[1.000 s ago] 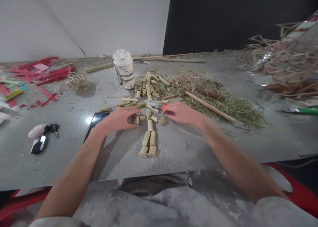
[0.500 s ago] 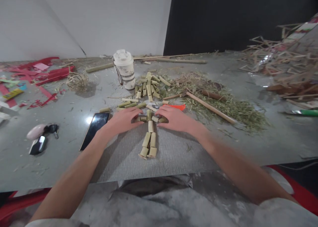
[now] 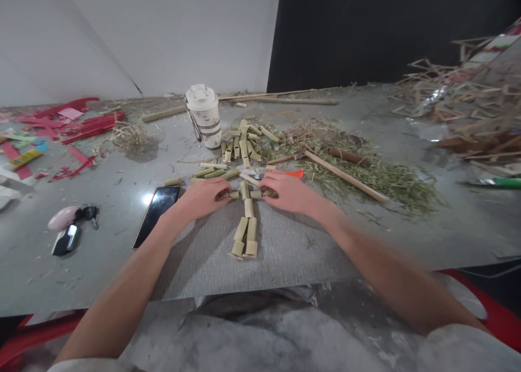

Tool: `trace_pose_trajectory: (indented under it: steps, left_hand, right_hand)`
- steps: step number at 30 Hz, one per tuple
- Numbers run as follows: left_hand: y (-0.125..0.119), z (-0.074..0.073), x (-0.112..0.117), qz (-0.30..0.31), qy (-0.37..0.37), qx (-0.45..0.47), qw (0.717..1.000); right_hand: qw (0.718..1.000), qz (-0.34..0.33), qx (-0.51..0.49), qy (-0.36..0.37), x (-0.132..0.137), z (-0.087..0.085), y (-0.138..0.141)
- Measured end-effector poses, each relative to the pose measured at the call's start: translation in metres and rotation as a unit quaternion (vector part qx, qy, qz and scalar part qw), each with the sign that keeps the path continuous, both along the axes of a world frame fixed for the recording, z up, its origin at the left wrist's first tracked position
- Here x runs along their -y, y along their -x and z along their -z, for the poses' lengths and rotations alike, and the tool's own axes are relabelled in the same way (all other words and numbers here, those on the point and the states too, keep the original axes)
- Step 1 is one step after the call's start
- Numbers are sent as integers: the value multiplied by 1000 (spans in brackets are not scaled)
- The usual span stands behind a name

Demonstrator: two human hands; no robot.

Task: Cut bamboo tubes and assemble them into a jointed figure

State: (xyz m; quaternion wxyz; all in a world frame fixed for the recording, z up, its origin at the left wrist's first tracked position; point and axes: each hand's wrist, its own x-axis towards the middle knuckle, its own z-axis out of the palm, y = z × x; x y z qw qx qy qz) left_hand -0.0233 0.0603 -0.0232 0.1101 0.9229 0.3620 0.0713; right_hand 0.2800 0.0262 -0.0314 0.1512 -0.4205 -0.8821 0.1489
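Short bamboo tubes lie in the shape of a little figure (image 3: 249,208) on the grey table, with a trunk, two legs and arms to both sides. My left hand (image 3: 208,196) is closed, with its fingertips around the tube at the figure's left arm end. Around the tube at the right arm end, my right hand (image 3: 285,193) is closed too. Both tubes are partly hidden by my fingers. Beyond the hands lies a knife with an orange handle (image 3: 294,173), partly covered by my right hand. Several thin green bamboo pieces (image 3: 215,173) lie past my left hand.
Behind the figure are a pile of bamboo tubes (image 3: 244,141) and a lidded white cup (image 3: 203,117). Green shavings with a wooden-handled hammer (image 3: 345,175) spread to the right. A phone (image 3: 157,215), keys (image 3: 88,213) and red strips (image 3: 93,128) are on the left.
My hands have moved slightly apart, the right one to the right. The arm tubes now lie straighter out from the trunk. The camera view has shifted a little.
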Motion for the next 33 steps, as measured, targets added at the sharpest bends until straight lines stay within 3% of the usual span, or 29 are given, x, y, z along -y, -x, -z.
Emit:
trace_pose_trajectory:
  steps: [13,33]
  left_hand:
    - [3,1,-1,-5,13,-2,1000]
    - [7,3,-6,26,-11,5,1000]
  right_hand:
    - [1000,0,-3,17,1,-5,-5]
    - [999,20,15,-21,-4,3,-8]
